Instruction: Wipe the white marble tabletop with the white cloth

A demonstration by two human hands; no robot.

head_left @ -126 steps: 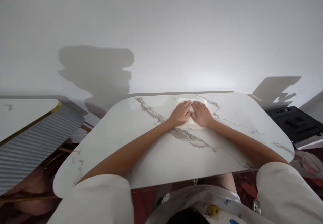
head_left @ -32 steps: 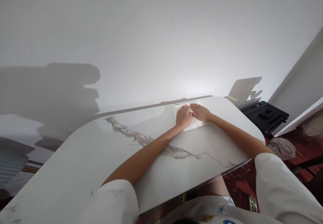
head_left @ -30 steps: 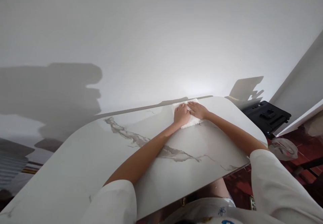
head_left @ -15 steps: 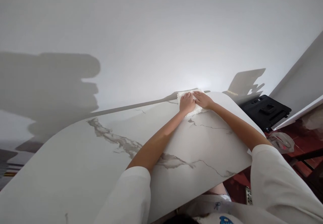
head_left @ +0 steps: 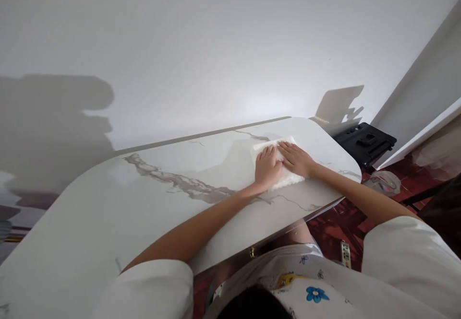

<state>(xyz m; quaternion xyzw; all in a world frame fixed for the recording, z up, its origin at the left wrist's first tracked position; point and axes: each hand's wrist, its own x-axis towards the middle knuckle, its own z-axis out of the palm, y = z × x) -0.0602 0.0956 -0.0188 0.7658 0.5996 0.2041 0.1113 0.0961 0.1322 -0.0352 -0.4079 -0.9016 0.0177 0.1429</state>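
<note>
A white folded cloth (head_left: 288, 180) lies on the white marble-patterned table (head_left: 144, 199), toward its right end. My left hand (head_left: 267, 168) presses flat on the cloth's left part, fingers stretched out. Beside it, touching, my right hand (head_left: 296, 158) lies flat on the right part, fingers also extended. Most of the cloth is hidden under both palms.
A plain white wall rises right behind the table. A black case (head_left: 365, 142) sits past the table's right end, with a clear plastic bag (head_left: 383, 183) on the red floor (head_left: 331, 230) near it. A white panel (head_left: 421, 134) leans at the far right.
Both hands and the cloth have slid from the table's far edge back toward me. The view has also shifted.
</note>
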